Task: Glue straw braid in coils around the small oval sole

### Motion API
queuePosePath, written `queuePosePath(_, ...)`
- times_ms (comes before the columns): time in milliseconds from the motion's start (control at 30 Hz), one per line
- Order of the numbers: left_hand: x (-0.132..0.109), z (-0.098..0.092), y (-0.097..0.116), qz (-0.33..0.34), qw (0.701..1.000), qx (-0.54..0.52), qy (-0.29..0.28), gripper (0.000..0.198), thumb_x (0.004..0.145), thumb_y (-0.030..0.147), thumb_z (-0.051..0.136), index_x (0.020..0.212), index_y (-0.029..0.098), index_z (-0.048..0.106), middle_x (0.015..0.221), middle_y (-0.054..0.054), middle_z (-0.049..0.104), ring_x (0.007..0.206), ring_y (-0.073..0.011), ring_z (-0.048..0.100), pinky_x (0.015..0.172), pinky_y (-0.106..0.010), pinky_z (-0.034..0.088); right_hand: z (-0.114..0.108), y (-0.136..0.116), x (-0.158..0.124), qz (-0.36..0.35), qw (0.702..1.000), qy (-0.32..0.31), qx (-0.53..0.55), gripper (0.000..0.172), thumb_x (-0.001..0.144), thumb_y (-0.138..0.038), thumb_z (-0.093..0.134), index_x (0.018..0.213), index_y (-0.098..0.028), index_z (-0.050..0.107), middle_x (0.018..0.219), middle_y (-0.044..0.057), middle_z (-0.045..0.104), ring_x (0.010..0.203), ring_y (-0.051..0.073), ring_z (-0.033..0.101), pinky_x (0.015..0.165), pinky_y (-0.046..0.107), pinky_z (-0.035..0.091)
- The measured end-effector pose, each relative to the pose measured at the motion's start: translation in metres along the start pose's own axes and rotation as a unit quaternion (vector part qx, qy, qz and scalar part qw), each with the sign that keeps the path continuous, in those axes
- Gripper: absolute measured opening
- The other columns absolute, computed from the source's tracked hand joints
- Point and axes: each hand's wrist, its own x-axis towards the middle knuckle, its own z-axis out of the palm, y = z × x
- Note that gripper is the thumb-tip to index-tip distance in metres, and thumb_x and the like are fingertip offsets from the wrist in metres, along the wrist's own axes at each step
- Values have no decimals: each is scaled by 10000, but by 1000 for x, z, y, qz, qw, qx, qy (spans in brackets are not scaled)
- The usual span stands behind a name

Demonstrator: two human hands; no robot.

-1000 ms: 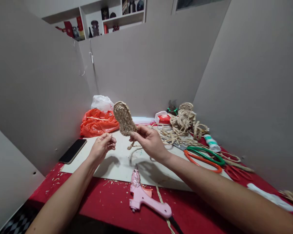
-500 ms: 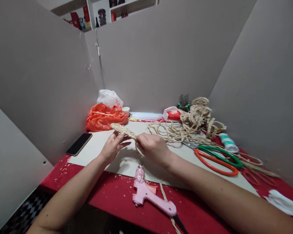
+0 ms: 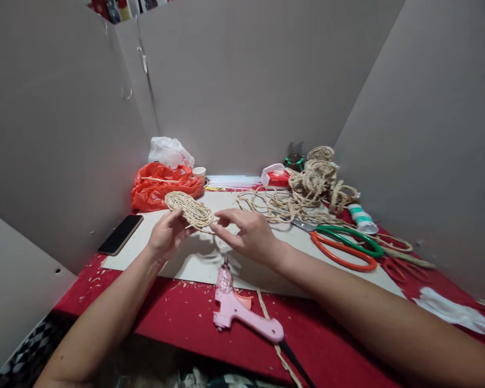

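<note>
My left hand (image 3: 167, 233) grips a flat, long oval piece of coiled braided straw cord (image 3: 189, 209) by its near edge, thumb on top and fingers below. The piece is tilted, so its spiral rows show. At its right end is my right hand (image 3: 248, 234), thumb and forefinger apart, their tips close to the cord's edge. Whether they touch it I cannot tell. Below the hands lies a pink hot glue gun (image 3: 248, 320), nozzle pointing away from me. A strand of braided cord (image 3: 263, 304) runs under its handle.
A pale board (image 3: 145, 253) lies on the red-covered table (image 3: 178, 318). Scissors (image 3: 343, 245) with green and orange handles and heaped straw cord (image 3: 313, 183) are at right. A phone (image 3: 121, 234) and red plastic bag (image 3: 161, 186) lie at left. Grey partitions surround the table.
The coiled piece has turned from nearly edge-on to showing its flat face. My right fingers have loosened from a closed grip at its right end. The view has tipped slightly downward.
</note>
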Motion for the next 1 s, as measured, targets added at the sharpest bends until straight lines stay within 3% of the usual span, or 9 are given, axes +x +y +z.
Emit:
queuePosePath(100,-2,0,2,-22,999,0,-25,233,822,262,566,998,126,636,1025,-130,707,993,-238,646,873,-378,493,-1,1,6,107,984,41,138,314,880,-415,544,973,-140,663,867,87,712,739,170,646,706,299,488)
queuePosePath(200,-5,1,-2,-40,997,17,-64,267,798,270,601,1028,142,642,1002,-113,713,974,-251,653,849,-380,497,2,1,12,189,937,-36,290,340,871,-452,542,945,-149,677,913,83,705,801,175,634,719,304,492)
queuePosePath(300,-8,4,-10,-51,993,46,-99,304,775,270,648,1057,157,642,1022,-105,708,951,-258,657,808,-363,500,7,-1,14,234,867,-143,416,367,833,-511,579,852,-162,690,830,58,691,744,159,601,691,292,474)
queuePosePath(367,-9,6,-13,-56,989,68,-117,329,766,284,667,1070,161,643,1018,-106,706,906,-251,664,756,-336,500,9,-4,13,259,830,-164,465,361,777,-517,646,792,-159,686,766,42,680,672,137,571,659,278,456)
queuePosePath(467,-10,7,-14,-55,984,97,-137,357,778,327,668,1098,171,644,988,-100,707,814,-210,668,693,-291,490,9,-9,11,284,803,-150,502,366,711,-508,711,765,-148,682,697,19,667,618,115,549,636,260,442)
queuePosePath(600,-10,5,-13,-30,981,122,-147,394,788,317,681,1164,217,615,1019,-73,701,803,-170,665,726,-285,502,8,-12,11,283,794,-103,528,373,701,-509,719,771,-145,681,641,-15,641,584,96,539,619,237,443)
queuePosePath(733,-12,5,-17,0,973,177,-148,493,784,339,691,1244,212,565,956,-74,714,767,-192,677,703,-313,516,11,-13,9,286,800,-66,524,364,731,-507,695,795,-148,688,662,-14,647,583,101,545,606,241,455)
queuePosePath(900,-13,9,-17,42,970,200,-135,464,781,378,690,1197,187,618,942,-73,724,741,-187,677,703,-306,521,10,-7,10,265,826,-75,492,343,724,-472,720,881,-167,716,797,16,705,707,137,610,721,280,487)
queuePosePath(1000,-12,9,-14,60,976,176,-113,460,743,367,728,1149,165,653,1008,-84,719,801,-195,676,766,-311,517,9,1,12,288,823,-75,484,357,736,-497,706,878,-169,721,867,47,722,773,151,644,775,295,490)
